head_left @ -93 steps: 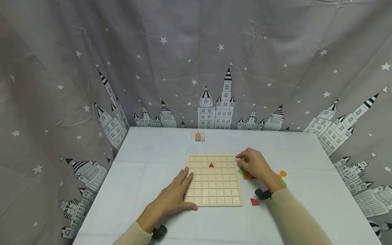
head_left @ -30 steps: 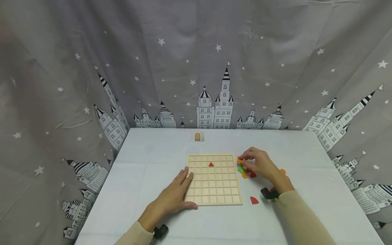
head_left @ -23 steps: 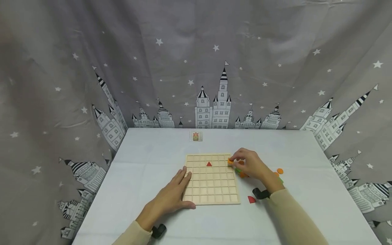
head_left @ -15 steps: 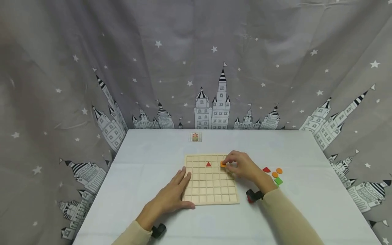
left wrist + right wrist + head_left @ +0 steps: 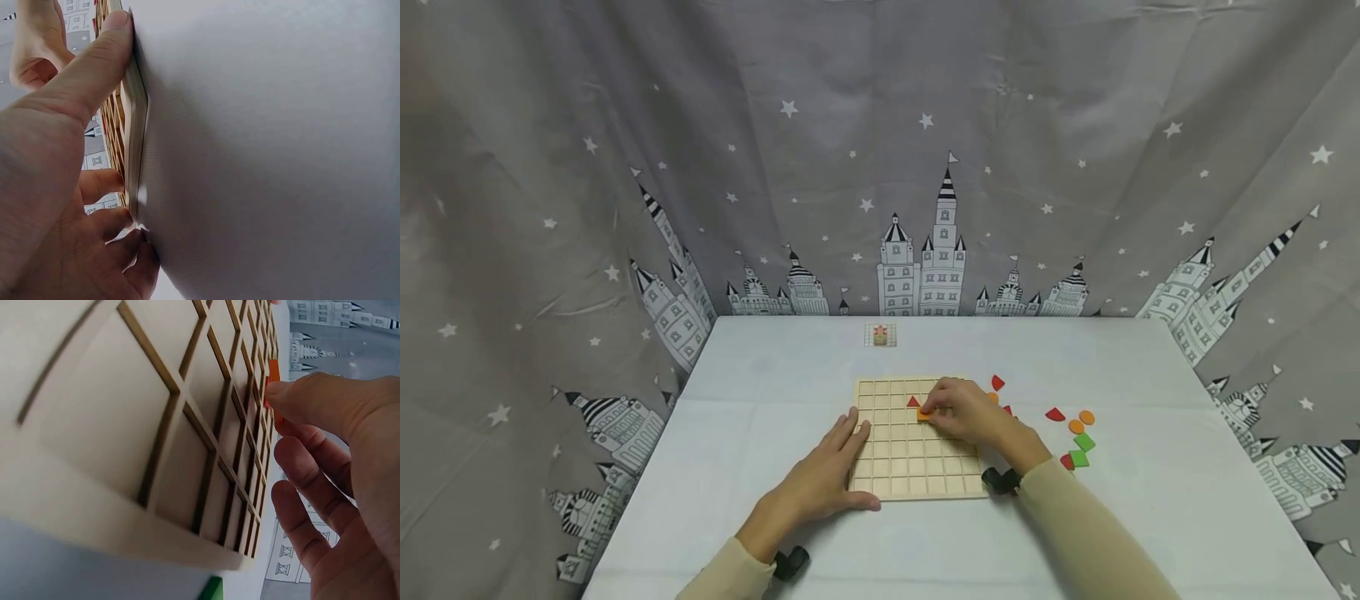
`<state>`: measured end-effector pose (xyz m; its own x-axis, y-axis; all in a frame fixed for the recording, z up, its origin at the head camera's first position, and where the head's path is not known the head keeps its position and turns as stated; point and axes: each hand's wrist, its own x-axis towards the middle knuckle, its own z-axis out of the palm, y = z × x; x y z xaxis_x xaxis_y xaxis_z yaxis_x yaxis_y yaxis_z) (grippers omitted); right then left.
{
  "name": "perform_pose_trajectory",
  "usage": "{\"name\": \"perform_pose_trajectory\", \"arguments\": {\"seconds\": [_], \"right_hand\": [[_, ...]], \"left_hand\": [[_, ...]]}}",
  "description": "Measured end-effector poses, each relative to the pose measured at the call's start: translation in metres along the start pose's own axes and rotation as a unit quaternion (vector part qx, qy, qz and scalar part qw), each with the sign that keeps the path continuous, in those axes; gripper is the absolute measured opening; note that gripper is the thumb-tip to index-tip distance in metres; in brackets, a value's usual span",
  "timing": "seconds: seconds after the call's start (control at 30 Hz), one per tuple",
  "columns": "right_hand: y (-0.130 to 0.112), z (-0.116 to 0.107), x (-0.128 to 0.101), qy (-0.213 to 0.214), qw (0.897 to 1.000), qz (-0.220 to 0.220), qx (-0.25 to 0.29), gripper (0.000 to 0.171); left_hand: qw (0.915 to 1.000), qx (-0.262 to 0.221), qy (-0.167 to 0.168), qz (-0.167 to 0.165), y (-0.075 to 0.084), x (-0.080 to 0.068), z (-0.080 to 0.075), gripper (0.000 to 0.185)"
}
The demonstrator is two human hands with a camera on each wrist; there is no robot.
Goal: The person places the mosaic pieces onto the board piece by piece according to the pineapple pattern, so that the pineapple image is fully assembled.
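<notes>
Tabletop (image 5: 775, 358) | right hand (image 5: 964, 411): pinching orange piece (image 5: 922, 416), now nearer red triangle (image 5: 913, 402) | (left hand (image 5: 820, 472): spread)

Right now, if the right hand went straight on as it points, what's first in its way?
Probably the red triangle on the grid board, just beyond the orange piece the right hand pinches. Height is unclear; it might pass over.

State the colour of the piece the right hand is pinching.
The piece in the right hand is orange; it shows best in the head view.
</notes>
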<state>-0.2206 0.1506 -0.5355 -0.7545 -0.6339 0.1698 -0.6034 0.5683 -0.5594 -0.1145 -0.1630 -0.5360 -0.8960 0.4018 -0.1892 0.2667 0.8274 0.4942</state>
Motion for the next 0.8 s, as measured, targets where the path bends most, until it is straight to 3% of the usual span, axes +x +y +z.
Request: {"name": "perform_pose_trajectory", "arguments": {"seconds": [0.47, 0.8], "right_hand": [[-0.008, 0.006, 0.011, -0.025, 0.999, 0.016, -0.017, 0.017], [-0.007, 0.01, 0.012, -0.02, 1.0, 0.016, -0.011, 0.015]], "left_hand": [[1.0, 0.006, 0.004, 0.006, -0.001, 0.0, 0.0, 0.132], [0.9999, 0.011, 0.007, 0.009, -0.001, -0.001, 0.0, 0.133]]}}
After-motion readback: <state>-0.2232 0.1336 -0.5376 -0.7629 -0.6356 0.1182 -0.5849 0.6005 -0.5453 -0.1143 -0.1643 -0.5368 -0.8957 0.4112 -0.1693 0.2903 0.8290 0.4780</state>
